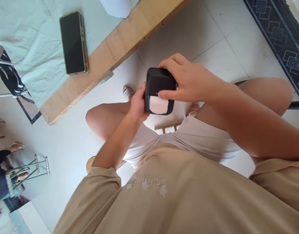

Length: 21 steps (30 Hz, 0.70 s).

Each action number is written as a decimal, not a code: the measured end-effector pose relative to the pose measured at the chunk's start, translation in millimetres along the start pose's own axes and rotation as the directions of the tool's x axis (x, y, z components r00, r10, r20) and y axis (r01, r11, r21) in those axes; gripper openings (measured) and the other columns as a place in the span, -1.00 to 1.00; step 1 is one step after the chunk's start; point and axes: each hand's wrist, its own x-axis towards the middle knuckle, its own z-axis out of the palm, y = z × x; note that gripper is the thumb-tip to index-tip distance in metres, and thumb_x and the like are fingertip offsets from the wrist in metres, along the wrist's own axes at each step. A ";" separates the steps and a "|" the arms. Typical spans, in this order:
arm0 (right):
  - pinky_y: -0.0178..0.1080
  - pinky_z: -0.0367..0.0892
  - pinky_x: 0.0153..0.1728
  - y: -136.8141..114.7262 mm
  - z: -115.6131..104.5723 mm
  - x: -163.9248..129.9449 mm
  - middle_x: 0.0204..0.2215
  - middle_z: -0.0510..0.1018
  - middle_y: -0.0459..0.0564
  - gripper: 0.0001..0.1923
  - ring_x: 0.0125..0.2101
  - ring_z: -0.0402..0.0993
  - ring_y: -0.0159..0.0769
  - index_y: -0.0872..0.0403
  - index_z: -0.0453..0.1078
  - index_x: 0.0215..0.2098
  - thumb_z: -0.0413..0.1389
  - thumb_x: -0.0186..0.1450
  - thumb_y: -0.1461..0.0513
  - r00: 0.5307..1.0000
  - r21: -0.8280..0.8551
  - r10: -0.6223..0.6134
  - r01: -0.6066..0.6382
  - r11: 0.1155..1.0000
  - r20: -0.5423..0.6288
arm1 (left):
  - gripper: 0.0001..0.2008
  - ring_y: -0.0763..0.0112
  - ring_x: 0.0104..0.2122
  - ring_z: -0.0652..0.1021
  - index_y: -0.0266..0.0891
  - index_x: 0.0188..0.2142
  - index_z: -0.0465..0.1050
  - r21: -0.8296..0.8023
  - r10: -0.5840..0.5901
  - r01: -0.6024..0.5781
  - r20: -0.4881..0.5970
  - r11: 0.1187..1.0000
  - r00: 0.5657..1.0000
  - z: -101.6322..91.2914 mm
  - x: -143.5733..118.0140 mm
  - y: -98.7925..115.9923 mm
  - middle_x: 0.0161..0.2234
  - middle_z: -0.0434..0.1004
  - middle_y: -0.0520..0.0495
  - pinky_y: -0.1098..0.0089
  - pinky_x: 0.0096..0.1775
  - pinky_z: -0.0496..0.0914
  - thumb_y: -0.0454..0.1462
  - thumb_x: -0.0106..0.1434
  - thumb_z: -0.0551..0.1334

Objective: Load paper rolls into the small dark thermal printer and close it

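Note:
Over my lap I have a small black box [161, 79] with rounded corners. A white patch [158, 105] with a ragged right edge covers the near part of its upper face. My left hand [139, 104] grips the box along its left side, thumb up against the edge; its other fingers are hidden underneath. From the right, my right hand [181, 79] is closed about the box, with fingertips at the far edge and one digit lying across the face at the top of the white patch.
A table [130, 31] with a wooden edge and pale green cloth stands at the far left. On it lie a black phone [71, 44] and a white object [117, 6], partly cut off. A person's legs and a green-framed stool [30, 170] show at left. A dark patterned mat [277, 34] lies at right.

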 end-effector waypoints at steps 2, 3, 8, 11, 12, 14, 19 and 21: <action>-0.17 0.44 -0.20 -1.6 3.0 -9.6 0.26 0.53 0.12 -0.20 -0.23 0.55 -0.20 -0.06 0.41 0.36 0.37 0.24 -0.14 0.999 -0.061 -0.039 0.040 0.997 0.019 | -0.71 0.06 0.11 0.74 -0.24 -0.10 0.57 0.007 -0.095 0.095 0.041 0.995 0.995 -5.6 -2.1 -6.6 -0.24 0.73 -0.10 0.05 0.23 0.66 -0.12 0.64 0.16; -0.16 0.45 -0.22 -4.5 2.6 -15.7 0.27 0.53 0.12 -0.16 -0.25 0.55 -0.21 -0.06 0.41 0.38 0.39 0.22 -0.13 0.999 -0.098 -0.040 0.043 0.994 0.028 | -0.68 0.04 0.08 0.75 -0.23 -0.10 0.57 0.014 -0.137 0.137 0.064 0.991 0.988 -7.8 -4.2 -9.1 -0.26 0.72 -0.09 0.04 0.18 0.69 -0.08 0.63 0.16; -0.14 0.45 -0.29 -28.6 -14.3 -49.6 0.31 0.51 0.15 -0.23 -0.38 0.50 -0.33 -0.03 0.49 0.37 0.39 0.23 -0.01 0.998 -0.236 0.057 -0.060 0.970 -0.020 | -0.56 -0.11 0.08 0.75 -0.23 -0.06 0.61 -0.017 -0.181 0.192 0.258 0.981 0.949 -10.8 -21.9 -8.4 -0.18 0.76 -0.14 -0.04 0.09 0.72 0.10 0.55 0.24; -0.15 0.47 -0.29 -38.6 -20.9 -64.4 0.22 0.55 0.08 -0.33 -0.41 0.46 -0.40 -0.05 0.56 0.28 0.37 0.22 0.00 0.992 -0.266 0.013 -0.046 0.963 -0.125 | -0.51 -0.18 0.13 0.74 -0.27 -0.03 0.63 -0.037 -0.183 0.218 0.414 0.975 0.892 -9.3 -34.1 -0.6 -0.12 0.78 -0.23 -0.05 0.17 0.67 0.13 0.52 0.26; -0.16 0.48 -0.27 -40.2 -20.5 -67.0 0.18 0.57 0.06 -0.38 -0.40 0.47 -0.39 -0.05 0.58 0.25 0.35 0.25 0.01 0.987 -0.276 -0.019 -0.026 0.961 -0.160 | -0.52 -0.18 0.13 0.73 -0.27 -0.04 0.64 -0.039 -0.184 0.223 0.437 0.974 0.881 -8.8 -37.2 1.5 -0.11 0.78 -0.24 -0.05 0.19 0.66 0.11 0.53 0.26; -0.17 0.49 -0.26 -40.7 -17.0 -67.5 0.06 0.62 0.05 -0.52 -0.37 0.50 -0.35 -0.04 0.60 0.18 0.26 0.34 0.01 0.966 -0.298 -0.076 -0.001 0.955 -0.248 | -0.56 -0.17 0.14 0.73 -0.23 -0.08 0.65 -0.051 -0.177 0.223 0.446 0.974 0.877 -7.4 -40.0 2.9 -0.13 0.77 -0.23 -0.04 0.21 0.64 0.10 0.51 0.28; -0.20 0.39 -0.36 -22.1 -4.4 -44.4 -0.49 0.46 -0.10 -0.69 -0.49 0.40 -0.33 -0.02 0.53 -0.09 0.07 0.53 -0.03 0.739 -0.320 -0.213 -0.004 0.947 -0.639 | -0.57 -0.05 0.08 0.74 -0.15 -0.10 0.61 -0.081 -0.108 0.153 0.400 0.985 0.910 -5.8 -17.3 -13.6 -0.11 0.75 -0.15 0.10 0.09 0.67 0.12 0.32 0.47; -0.22 0.33 -0.41 -10.3 1.6 -33.3 -0.53 0.43 -0.12 -0.71 -0.52 0.37 -0.34 -0.02 0.47 -0.17 0.04 0.55 0.00 0.602 -0.311 -0.260 0.020 0.950 -0.755 | -0.57 0.01 0.04 0.75 -0.15 -0.07 0.60 -0.061 -0.102 0.135 0.376 0.989 0.921 -7.5 0.9 -23.9 -0.10 0.75 -0.11 0.17 0.02 0.66 0.10 0.32 0.45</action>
